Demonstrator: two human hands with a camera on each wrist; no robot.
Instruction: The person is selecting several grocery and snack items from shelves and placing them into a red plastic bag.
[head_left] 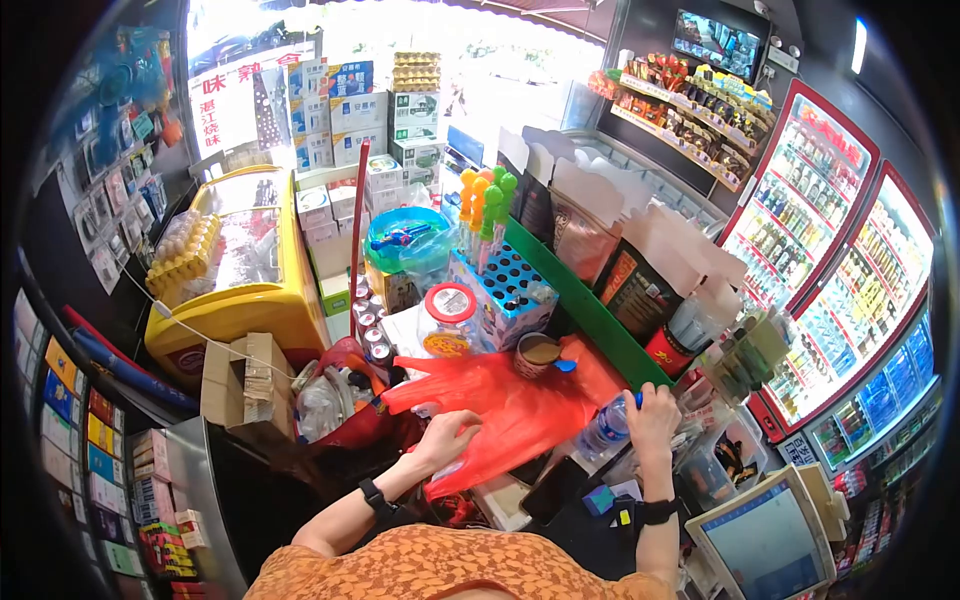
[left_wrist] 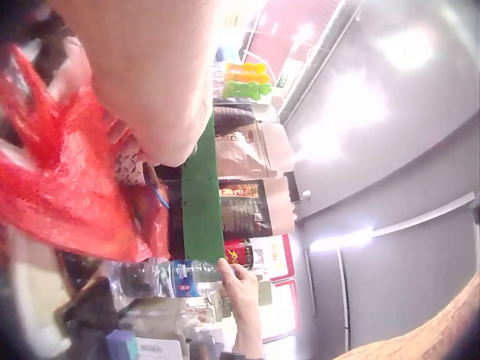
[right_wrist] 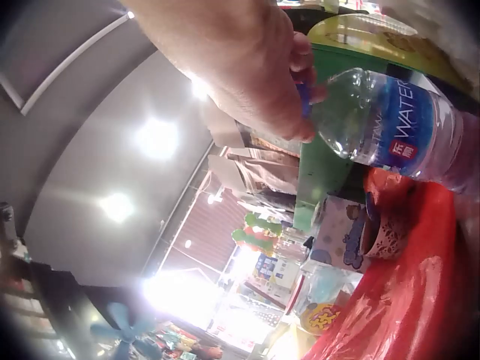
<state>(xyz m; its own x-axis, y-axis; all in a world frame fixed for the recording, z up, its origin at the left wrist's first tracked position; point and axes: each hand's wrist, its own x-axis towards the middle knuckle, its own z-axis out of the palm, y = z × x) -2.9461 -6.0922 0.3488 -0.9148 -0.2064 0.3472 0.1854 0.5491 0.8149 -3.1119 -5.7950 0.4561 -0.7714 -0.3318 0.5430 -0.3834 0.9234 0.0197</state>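
A clear plastic water bottle (head_left: 604,432) with a blue label lies under my right hand (head_left: 654,420), whose fingers grip its blue cap. In the right wrist view the label (right_wrist: 409,124) reads WATER, and the fingertips close round the cap at the bottle's neck. A red plastic bag (head_left: 530,410) is spread over the counter beside the bottle. Over the bag's near left part is my left hand (head_left: 448,440), fingers loosely bent with nothing between them. In the left wrist view, this hand and forearm (left_wrist: 150,82) cover part of the red bag.
Behind the bag stand a patterned cup (head_left: 537,352), a red-lidded jar (head_left: 450,312) and a box with round holes (head_left: 505,285). A green divider (head_left: 585,310) runs along the right. A monitor (head_left: 765,540) sits at the near right, a cardboard box (head_left: 248,385) at the left.
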